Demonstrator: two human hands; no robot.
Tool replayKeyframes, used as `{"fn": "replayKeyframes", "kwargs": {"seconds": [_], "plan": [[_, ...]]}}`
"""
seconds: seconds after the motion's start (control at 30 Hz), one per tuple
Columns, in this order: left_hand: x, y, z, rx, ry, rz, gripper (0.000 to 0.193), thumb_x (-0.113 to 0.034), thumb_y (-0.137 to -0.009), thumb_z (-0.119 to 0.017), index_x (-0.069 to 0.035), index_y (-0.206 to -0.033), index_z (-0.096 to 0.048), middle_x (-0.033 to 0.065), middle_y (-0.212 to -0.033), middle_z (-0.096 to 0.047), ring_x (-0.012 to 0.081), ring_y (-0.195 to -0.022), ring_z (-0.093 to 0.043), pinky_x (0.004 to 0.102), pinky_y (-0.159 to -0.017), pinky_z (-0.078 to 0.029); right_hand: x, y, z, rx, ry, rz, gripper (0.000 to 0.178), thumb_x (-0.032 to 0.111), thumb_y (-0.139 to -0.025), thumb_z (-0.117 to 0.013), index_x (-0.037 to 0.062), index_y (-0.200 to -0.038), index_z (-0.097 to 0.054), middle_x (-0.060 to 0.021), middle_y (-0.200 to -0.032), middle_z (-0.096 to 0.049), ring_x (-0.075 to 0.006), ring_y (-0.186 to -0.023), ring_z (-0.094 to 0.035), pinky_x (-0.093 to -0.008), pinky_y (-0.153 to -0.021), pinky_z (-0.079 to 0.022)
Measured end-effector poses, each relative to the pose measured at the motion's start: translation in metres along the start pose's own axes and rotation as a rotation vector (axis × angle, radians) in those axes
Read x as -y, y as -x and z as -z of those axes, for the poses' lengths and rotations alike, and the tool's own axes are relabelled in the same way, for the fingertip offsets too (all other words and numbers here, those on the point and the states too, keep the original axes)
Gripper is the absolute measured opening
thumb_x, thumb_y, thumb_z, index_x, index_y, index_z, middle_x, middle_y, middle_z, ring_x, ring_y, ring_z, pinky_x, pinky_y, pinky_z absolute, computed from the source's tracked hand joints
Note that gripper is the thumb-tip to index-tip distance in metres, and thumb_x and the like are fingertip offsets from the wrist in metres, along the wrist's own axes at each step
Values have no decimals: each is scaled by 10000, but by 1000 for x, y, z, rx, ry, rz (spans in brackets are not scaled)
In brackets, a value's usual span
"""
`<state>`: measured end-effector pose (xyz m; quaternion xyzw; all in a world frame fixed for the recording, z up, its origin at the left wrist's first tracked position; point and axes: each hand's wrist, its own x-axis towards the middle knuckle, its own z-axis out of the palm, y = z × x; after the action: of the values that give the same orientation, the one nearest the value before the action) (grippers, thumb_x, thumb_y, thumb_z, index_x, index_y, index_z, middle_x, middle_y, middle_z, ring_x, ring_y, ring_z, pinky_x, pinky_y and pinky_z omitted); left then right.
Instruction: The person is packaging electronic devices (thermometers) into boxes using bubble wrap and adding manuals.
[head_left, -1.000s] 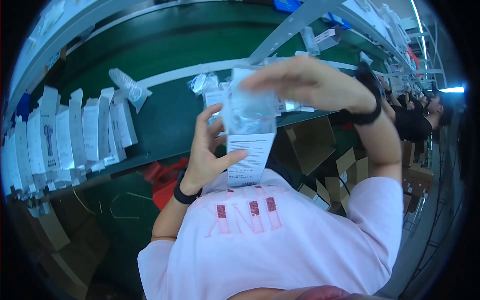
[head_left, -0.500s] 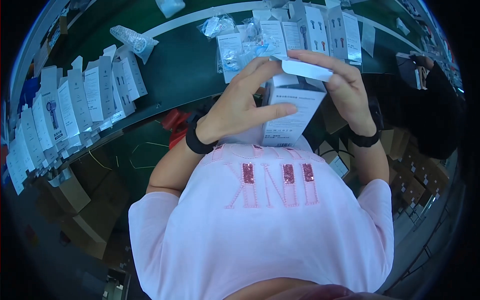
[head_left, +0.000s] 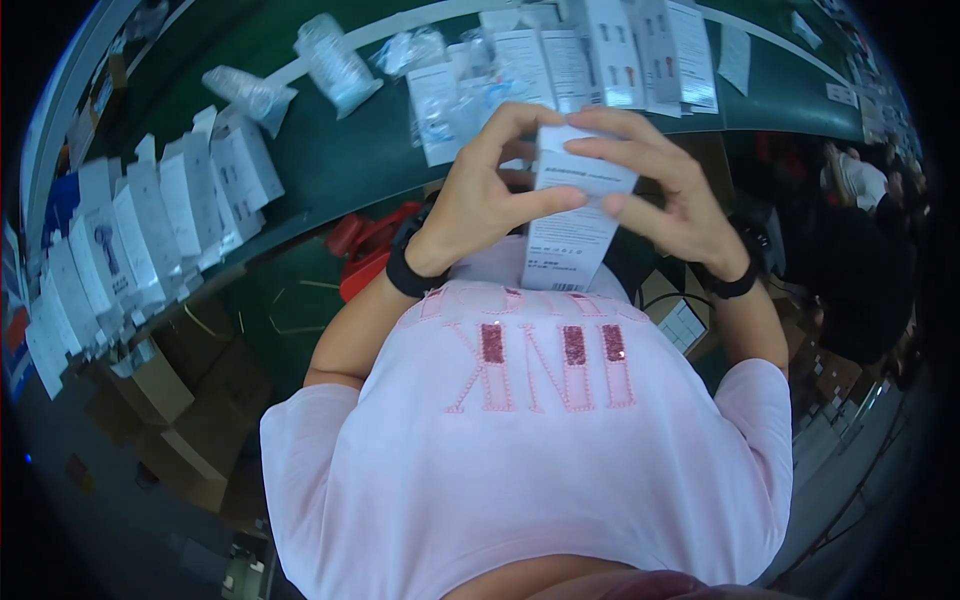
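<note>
I hold a small white printed carton (head_left: 572, 232) upright in front of my chest, above my pink shirt. My left hand (head_left: 490, 195) grips its left side, thumb across the front. My right hand (head_left: 672, 195) holds the top right, with its fingers laid over the carton's upper end. Both wrists wear black bands. Beyond my hands lies the green worktable (head_left: 340, 160).
A row of white cartons (head_left: 150, 230) lines the table's left edge. More cartons (head_left: 620, 45) and clear plastic bags (head_left: 335, 60) lie at the far side. Brown cardboard boxes (head_left: 165, 395) sit under the table at left. Another person (head_left: 860, 180) is at the far right.
The carton has come lower and closer to my chest. My right hand has moved from above the carton onto its top end, and the view has tilted further down.
</note>
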<state>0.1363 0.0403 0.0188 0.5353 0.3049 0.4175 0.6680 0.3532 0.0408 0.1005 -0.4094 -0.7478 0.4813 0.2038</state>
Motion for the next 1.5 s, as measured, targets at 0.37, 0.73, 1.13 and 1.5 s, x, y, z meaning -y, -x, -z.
{"fn": "replayKeyframes", "kwargs": {"seconds": [0.37,0.73,1.13,1.5], "plan": [[0,-47,-47,-110,-135,75,869,-221,-772,-781,-20,-1462,-292,135,-1496,-337,292,-1361,-364,434,-1093,-311,-76,87,136,-977,-123,-273,615,208,-812,-712,-11,-1337,-480,-129,-1242,-550,-195,-1091,-552,-321,-975,-415],[-12,-16,-29,-822,-432,323,344,-247,-956,-571,-32,-1225,-586,114,-1201,-614,199,-1148,-554,322,-956,-432,-385,98,266,-1149,881,-677,819,321,-709,-826,-36,-1341,-446,-264,-1303,-474,-389,-1220,-449,-422,-1033,-351],[0,-1,-77,-945,-315,364,310,-107,-928,-576,27,-1208,-570,121,-1190,-616,212,-1139,-567,336,-1001,-425,-431,-205,289,-332,1024,-256,264,297,-899,-504,121,-1018,-662,-164,-938,-653,-375,-869,-629,-474,-730,-498],[-25,-129,-117,-408,-758,-309,1115,-240,-615,-865,5,-1473,-197,213,-1437,-369,334,-1335,-384,435,-1105,-295,-74,-83,291,-453,729,137,246,149,-894,-562,-6,-1057,-660,-113,-858,-694,-162,-716,-640,-266,-635,-472]]}}
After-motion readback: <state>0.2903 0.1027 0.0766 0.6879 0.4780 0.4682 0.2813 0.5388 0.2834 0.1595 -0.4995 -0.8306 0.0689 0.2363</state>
